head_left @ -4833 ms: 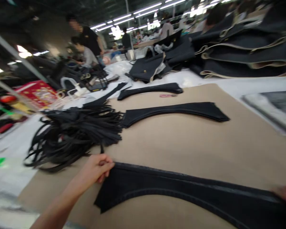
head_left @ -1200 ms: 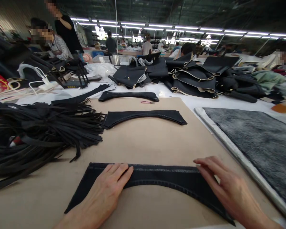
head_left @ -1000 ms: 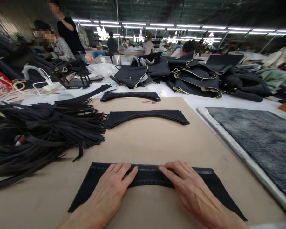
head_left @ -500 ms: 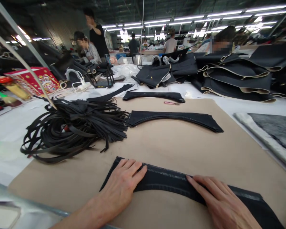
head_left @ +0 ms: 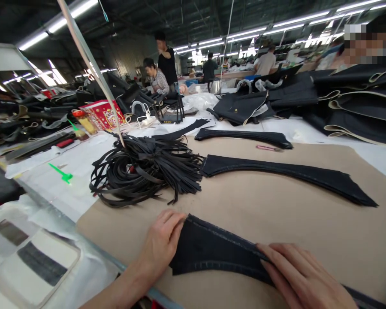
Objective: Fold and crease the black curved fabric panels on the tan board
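A curved black fabric piece [head_left: 212, 249], with a pale line along its upper edge and short pale marks along its lower curve, lies at the front of the brown sheet. At its upper left corner, my left hand [head_left: 162, 238] is closed in a pinch. My right hand [head_left: 299, 270] lies over the piece farther right, fingers stretched out and close together, tips on the upper edge. That hand covers part of the piece. Beyond both hands are a stack of similar curved black pieces [head_left: 276, 171] and a smaller stack [head_left: 241, 136].
A tangled bundle of black strips [head_left: 144, 171] sits at the left on the brown sheet [head_left: 244, 197]. Pink thread snips [head_left: 267, 148] lie farther back. Black panels [head_left: 363, 107] are heaped at the right. A slanting pole [head_left: 93, 68] rises on the left. Other people are in the background.
The view has swung left. My left hand has moved from lying on the fabric piece to pinching its upper left corner. My right hand is still on the piece.
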Demonstrator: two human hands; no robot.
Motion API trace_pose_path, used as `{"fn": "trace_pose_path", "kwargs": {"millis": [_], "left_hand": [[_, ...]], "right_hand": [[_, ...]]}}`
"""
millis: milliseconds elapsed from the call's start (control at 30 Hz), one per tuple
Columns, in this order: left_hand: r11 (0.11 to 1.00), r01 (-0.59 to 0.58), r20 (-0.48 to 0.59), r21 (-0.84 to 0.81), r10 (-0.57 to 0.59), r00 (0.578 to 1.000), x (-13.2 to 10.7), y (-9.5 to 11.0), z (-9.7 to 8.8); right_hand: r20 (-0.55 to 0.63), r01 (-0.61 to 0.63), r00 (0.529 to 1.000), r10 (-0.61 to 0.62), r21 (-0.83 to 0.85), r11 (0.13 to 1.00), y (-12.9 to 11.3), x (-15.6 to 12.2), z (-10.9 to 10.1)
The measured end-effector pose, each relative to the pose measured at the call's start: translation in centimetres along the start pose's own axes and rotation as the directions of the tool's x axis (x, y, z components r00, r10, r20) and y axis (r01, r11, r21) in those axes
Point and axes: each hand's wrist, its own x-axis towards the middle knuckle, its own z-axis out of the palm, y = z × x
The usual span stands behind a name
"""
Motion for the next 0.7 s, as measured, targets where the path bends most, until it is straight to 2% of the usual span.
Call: {"fn": "trace_pose_path", "kwargs": {"millis": [67, 100, 167, 267, 333, 433, 500, 567, 633, 700], "left_hand": [[0.991, 0.125, -0.021, -0.046, -0.126, 0.992, 0.3, 0.0, 0.2], [0.988, 0.146, -0.029, -0.052, -0.147, 0.989, 0.4, 0.0, 0.2], [0.996, 0.08, -0.037, -0.03, -0.081, 0.996, 0.6, 0.2, 0.1], [0.994, -0.101, -0.017, 0.043, 0.102, 0.995, 0.5, 0.4, 0.0], [0.994, -0.101, -0.013, 0.041, 0.102, 0.995, 0.5, 0.5, 0.0], [0.994, 0.092, -0.027, -0.063, -0.094, 0.995, 0.8, 0.5, 0.0], [0.963, 0.231, 0.02, -0.135, -0.231, 0.973, 1.1, 0.6, 0.1], [0.946, 0.282, 0.049, -0.161, -0.278, 0.959, 1.2, 0.8, 0.3], [0.966, 0.223, -0.014, -0.129, -0.226, 0.974, 1.0, 1.1, 0.5], [0.993, 0.106, -0.07, -0.051, -0.11, 0.992, 0.6, 1.4, 0.8]], "right_hand": [[0.04, -0.013, 0.999, 0.011, 0.055, 0.998, -2.0, 3.5, 0.7], [0.059, -0.024, 0.998, 0.019, 0.087, 0.996, -2.8, 5.0, 1.1], [0.096, -0.055, 0.995, 0.041, 0.155, 0.986, -4.1, 7.2, 2.3], [0.181, -0.134, 0.979, 0.094, 0.225, 0.965, -4.9, 8.8, 3.9], [0.209, -0.182, 0.969, 0.132, 0.243, 0.953, -5.0, 9.3, 4.6], [0.232, -0.231, 0.958, 0.171, 0.265, 0.936, -5.3, 10.0, 5.0], [0.242, -0.251, 0.952, 0.186, 0.273, 0.929, -5.5, 10.6, 5.1], [0.247, -0.263, 0.948, 0.199, 0.259, 0.929, -5.9, 11.2, 5.3], [0.243, -0.256, 0.949, 0.201, 0.222, 0.941, -6.2, 11.6, 5.5], [0.23, -0.229, 0.955, 0.189, 0.163, 0.96, -6.4, 11.7, 5.7]]}}
